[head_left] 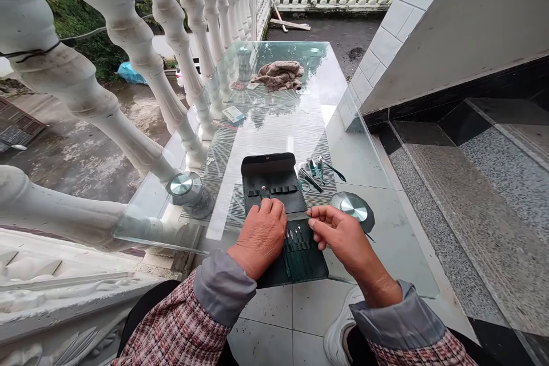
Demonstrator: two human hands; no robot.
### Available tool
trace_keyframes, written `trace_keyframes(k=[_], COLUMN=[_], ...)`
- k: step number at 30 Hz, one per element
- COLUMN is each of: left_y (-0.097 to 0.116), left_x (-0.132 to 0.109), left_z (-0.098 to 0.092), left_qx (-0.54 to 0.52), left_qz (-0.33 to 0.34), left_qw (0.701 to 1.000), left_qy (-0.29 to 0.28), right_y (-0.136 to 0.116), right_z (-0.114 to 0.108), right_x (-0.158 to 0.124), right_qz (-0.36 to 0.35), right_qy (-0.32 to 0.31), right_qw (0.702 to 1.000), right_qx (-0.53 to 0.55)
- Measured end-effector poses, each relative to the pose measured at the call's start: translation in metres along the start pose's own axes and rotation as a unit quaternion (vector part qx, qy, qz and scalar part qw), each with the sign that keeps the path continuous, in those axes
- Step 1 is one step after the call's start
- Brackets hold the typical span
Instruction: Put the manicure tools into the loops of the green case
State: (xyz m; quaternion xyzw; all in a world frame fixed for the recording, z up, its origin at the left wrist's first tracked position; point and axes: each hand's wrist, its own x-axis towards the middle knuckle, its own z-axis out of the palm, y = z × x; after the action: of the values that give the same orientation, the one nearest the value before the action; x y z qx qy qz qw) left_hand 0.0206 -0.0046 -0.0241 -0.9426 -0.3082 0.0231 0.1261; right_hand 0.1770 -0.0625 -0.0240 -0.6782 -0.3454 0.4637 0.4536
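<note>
A dark green leatherette manicure case lies unfolded on the glass tabletop, with small steel tools held in loops on its lower flap. My left hand rests palm down across the middle of the case, covering its fold. My right hand hovers at the case's right edge with thumb and forefinger close together; whether they pinch something is unclear. Several loose grooming tools, including nail clippers, lie just beyond, to the right of the upper flap. A round chrome table mount sits beside my right hand.
A white balustrade runs along the left side of the table, with a second chrome mount near it. A folded brown cloth and a small box lie farther along the glass. Tiled steps descend at right.
</note>
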Motion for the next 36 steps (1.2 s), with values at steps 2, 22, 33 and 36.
trace_keyframes(k=[2, 22, 33, 36], left_y=[0.000, 0.001, 0.002, 0.002], left_x=[0.000, 0.001, 0.001, 0.001], left_z=[0.000, -0.001, -0.002, -0.003], left_qx=[-0.001, 0.006, 0.003, -0.002], left_qz=[0.001, -0.002, -0.001, 0.000], left_qw=[1.000, 1.000, 1.000, 1.000], left_qy=[-0.002, -0.004, -0.003, -0.010], right_y=[0.002, 0.020, 0.023, 0.024], right_z=[-0.005, -0.024, -0.015, -0.014], right_x=[-0.002, -0.055, -0.054, -0.055], right_qz=[-0.001, -0.114, -0.166, -0.182], right_qy=[-0.005, -0.062, -0.012, 0.001], right_qw=[1.000, 0.929, 0.900, 0.897], right_qx=[-0.006, -0.346, -0.403, -0.403])
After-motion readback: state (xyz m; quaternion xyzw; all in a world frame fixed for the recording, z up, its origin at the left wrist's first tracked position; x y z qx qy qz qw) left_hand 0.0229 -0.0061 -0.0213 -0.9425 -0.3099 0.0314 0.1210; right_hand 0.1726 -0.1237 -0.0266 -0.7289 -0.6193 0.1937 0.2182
